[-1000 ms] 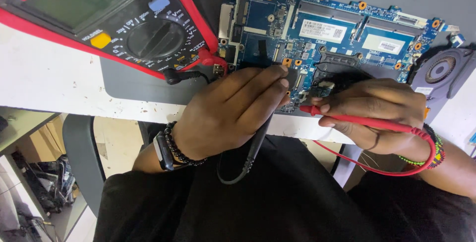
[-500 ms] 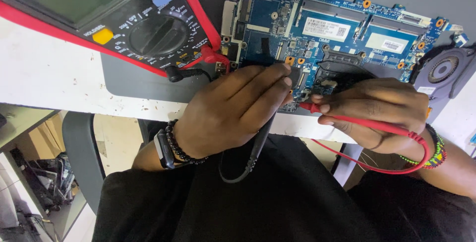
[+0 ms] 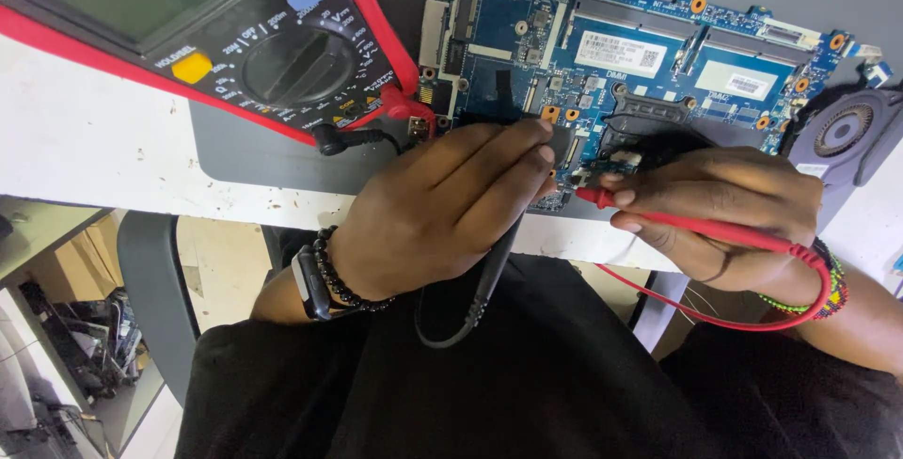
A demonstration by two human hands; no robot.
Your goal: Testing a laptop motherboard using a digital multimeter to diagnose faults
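**Probes hold steady on a laptop board**

Little has shifted since the earlier frame: both hands stay planted at the near edge of the blue circuit board (image 3: 602, 64), and only the view has drifted slightly, so the probing looks to be in mid-reading rather than moving to a new point.

Left hand (image 3: 442, 210), wrist ringed by a dark watch and bead bracelet, lies knuckles-up with its fingers (image 3: 513, 153) closed round the black probe (image 3: 494, 266), whose body and lead trail back toward the person's dark shirt; its tip is hidden under the fingertips at the board's lower edge. Right hand (image 3: 724, 219), a beaded band at the wrist, pinches the red probe (image 3: 658, 214) between thumb and forefinger, tip angled in toward the dark socket near the board's middle; whether it touches a contact cannot be told.

A red-cased multimeter (image 3: 216, 40) sits at the far left corner of the white desk (image 3: 103, 149), its black plug beside the board. A cooling fan (image 3: 847, 130) rests at the board's right end.
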